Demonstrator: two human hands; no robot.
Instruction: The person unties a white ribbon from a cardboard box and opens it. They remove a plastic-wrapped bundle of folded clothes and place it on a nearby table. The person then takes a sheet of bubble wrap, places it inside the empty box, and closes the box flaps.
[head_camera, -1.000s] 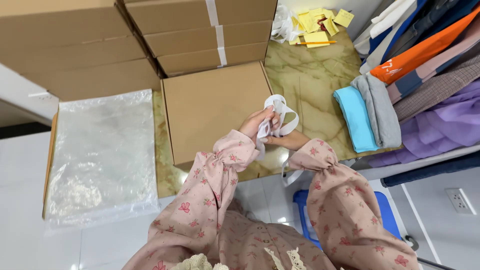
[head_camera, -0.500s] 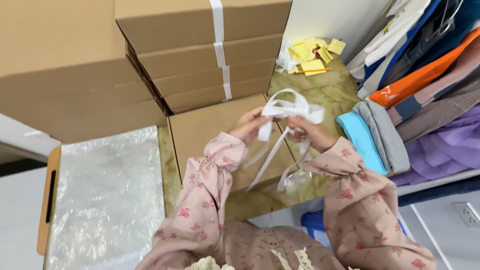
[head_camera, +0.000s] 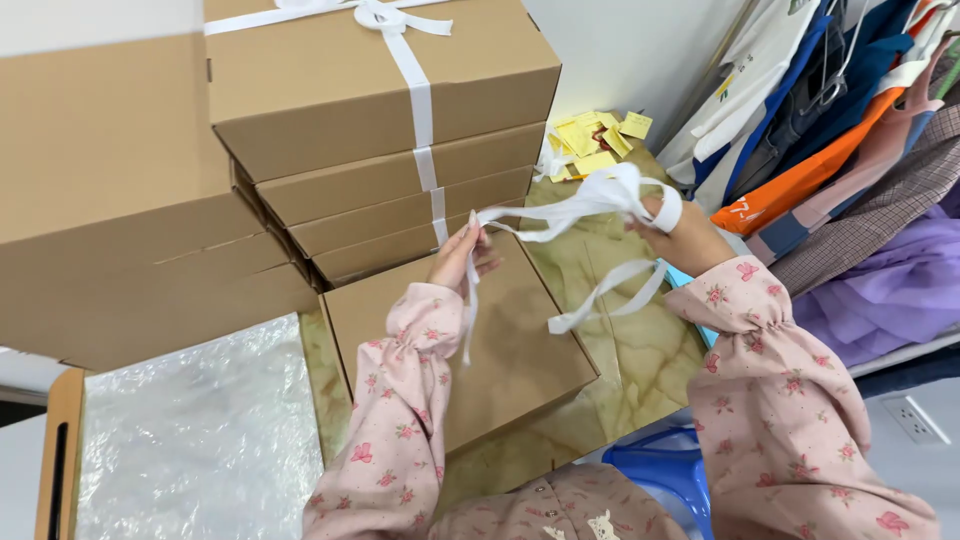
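Observation:
My left hand (head_camera: 462, 255) pinches one end of a white ribbon (head_camera: 570, 215) above a flat brown cardboard box (head_camera: 480, 340) lying on the marbled tabletop. My right hand (head_camera: 680, 230) holds the bunched, looped part of the same ribbon, wound around its fingers, up and to the right. The ribbon stretches between both hands, and loose tails hang down over the box and table. Both arms wear pink flowered sleeves.
A stack of brown boxes tied with white ribbon (head_camera: 390, 130) stands behind the flat box, with a larger box stack (head_camera: 120, 220) at left. Bubble wrap on a wooden tray (head_camera: 200, 440) lies lower left. Yellow paper notes (head_camera: 595, 140), hanging clothes (head_camera: 850, 150), a blue stool (head_camera: 665, 480).
The camera view has tilted upward, and my hands have moved apart, pulling the ribbon out into a longer stretch between them.

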